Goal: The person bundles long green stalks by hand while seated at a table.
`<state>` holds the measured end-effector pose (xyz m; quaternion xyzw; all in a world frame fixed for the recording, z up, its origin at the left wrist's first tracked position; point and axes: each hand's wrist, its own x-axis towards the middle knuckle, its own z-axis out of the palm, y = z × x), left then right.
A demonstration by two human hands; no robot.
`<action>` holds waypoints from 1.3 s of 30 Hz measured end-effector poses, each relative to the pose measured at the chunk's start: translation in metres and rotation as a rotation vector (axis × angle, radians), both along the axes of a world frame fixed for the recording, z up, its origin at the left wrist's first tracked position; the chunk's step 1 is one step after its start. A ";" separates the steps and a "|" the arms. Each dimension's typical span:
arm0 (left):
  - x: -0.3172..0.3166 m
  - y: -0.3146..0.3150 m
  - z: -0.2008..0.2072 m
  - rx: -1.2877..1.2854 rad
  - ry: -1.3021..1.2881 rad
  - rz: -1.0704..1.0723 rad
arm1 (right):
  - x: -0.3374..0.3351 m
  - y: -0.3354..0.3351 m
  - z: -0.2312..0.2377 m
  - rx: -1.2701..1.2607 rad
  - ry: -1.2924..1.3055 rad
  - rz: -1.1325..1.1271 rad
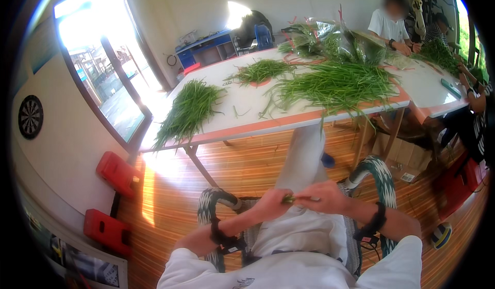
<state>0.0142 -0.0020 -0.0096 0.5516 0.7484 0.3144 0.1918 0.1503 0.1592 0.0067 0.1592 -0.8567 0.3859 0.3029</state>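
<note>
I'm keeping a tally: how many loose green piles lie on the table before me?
3: a left pile at the left end of the table, a small pile farther back, a large pile at the right. More may hide behind the bags.

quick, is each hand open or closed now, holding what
Left hand: closed, holding some greens.
Right hand: closed, right at the greens; whether it grips them can't be told.

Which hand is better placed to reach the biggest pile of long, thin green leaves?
Probably the right hand: it looks slightly nearer that leafy green pile, while the left hand grips a small green bunch.
</note>
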 end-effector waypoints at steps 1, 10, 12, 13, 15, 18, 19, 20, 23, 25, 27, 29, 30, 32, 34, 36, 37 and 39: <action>0.000 0.000 0.000 0.004 0.008 0.006 | 0.000 0.000 0.002 0.001 -0.001 0.001; 0.004 0.000 0.001 0.027 -0.009 -0.004 | 0.001 -0.003 0.003 -0.009 0.001 0.031; 0.006 0.000 0.000 0.035 -0.002 -0.018 | 0.001 -0.003 0.001 -0.025 -0.020 0.043; 0.006 0.000 0.000 0.043 0.004 -0.032 | 0.002 -0.004 0.000 -0.023 -0.019 0.042; 0.010 0.002 0.005 0.054 -0.015 -0.048 | 0.004 -0.004 -0.002 0.007 -0.024 0.016; 0.010 0.002 0.005 0.032 -0.048 -0.055 | 0.004 -0.001 0.000 0.065 -0.079 0.013; 0.010 0.003 0.003 0.006 -0.060 -0.040 | 0.005 -0.001 -0.001 0.069 -0.093 -0.013; 0.010 0.002 0.002 0.010 -0.073 -0.067 | 0.003 -0.002 -0.003 0.044 -0.092 0.010; 0.006 0.001 0.001 0.027 -0.083 -0.074 | -0.001 -0.002 -0.005 0.017 -0.061 0.005; 0.004 0.000 -0.003 0.066 -0.065 -0.003 | -0.002 -0.002 -0.005 0.020 -0.033 -0.007; 0.001 0.000 -0.005 0.083 -0.105 0.002 | -0.003 0.000 -0.006 0.029 0.006 -0.050; 0.000 0.001 -0.003 0.091 -0.143 0.017 | -0.004 0.007 -0.003 0.102 -0.039 -0.107; 0.001 0.001 0.001 0.054 -0.167 0.065 | -0.007 0.011 -0.003 0.111 0.003 -0.157; -0.003 0.002 -0.002 0.066 -0.177 0.085 | -0.008 0.018 -0.001 0.137 0.037 -0.211; -0.004 0.002 0.003 0.040 -0.181 0.098 | -0.009 0.022 0.004 0.078 0.093 -0.305; -0.004 0.003 0.018 -0.094 -0.225 0.146 | -0.011 0.023 0.010 0.042 0.053 -0.332; -0.004 0.005 0.017 -0.078 -0.239 0.137 | -0.010 0.025 0.013 -0.013 0.023 -0.358; -0.003 0.005 0.014 0.017 -0.212 0.137 | -0.012 0.029 0.019 -0.002 -0.006 -0.383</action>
